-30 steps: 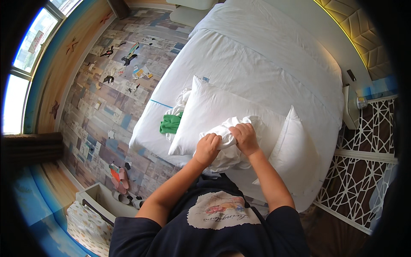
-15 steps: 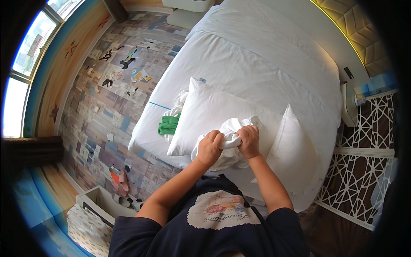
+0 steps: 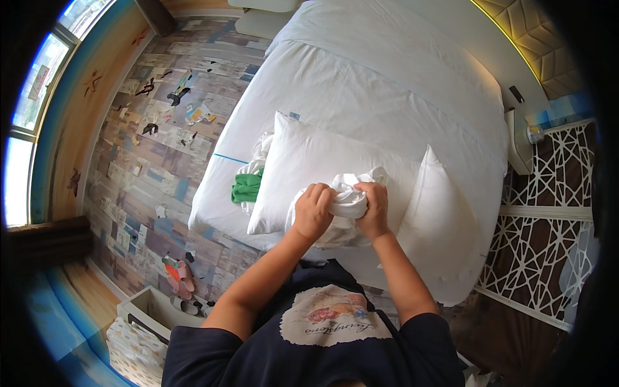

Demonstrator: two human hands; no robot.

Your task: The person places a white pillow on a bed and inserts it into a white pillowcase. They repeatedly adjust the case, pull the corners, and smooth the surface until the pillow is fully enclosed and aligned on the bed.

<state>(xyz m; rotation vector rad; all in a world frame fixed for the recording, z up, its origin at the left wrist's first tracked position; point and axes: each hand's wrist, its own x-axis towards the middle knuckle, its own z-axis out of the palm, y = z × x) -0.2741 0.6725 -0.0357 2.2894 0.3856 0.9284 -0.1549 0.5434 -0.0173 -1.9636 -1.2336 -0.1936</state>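
Observation:
Both fists are closed on a bunched white cloth (image 3: 349, 205), gathered into thick folds between them. My left hand (image 3: 314, 211) grips its left side and my right hand (image 3: 373, 209) its right side, with fingers curled over the folds. More of the loose fabric hangs below and between my wrists. Beneath and beyond it a white pillow (image 3: 322, 149) lies flat on the bed (image 3: 380, 97). A second white pillow (image 3: 440, 222) rests to the right of my right hand. Left of the first pillow are a green cloth (image 3: 247, 188) and crumpled white fabric (image 3: 260, 155).
Scraps and small items (image 3: 200, 113) are scattered on the patterned floor (image 3: 174, 145) at the left. Pink slippers (image 3: 179, 280) lie near an open white drawer (image 3: 155, 308). A white lattice screen (image 3: 538, 255) and a bedside cabinet (image 3: 520, 145) stand at the right.
My fingers have shifted their grip, and the folds between my hands look fuller. The whole view has moved slightly; the pillows and green cloth stay in place on the bed.

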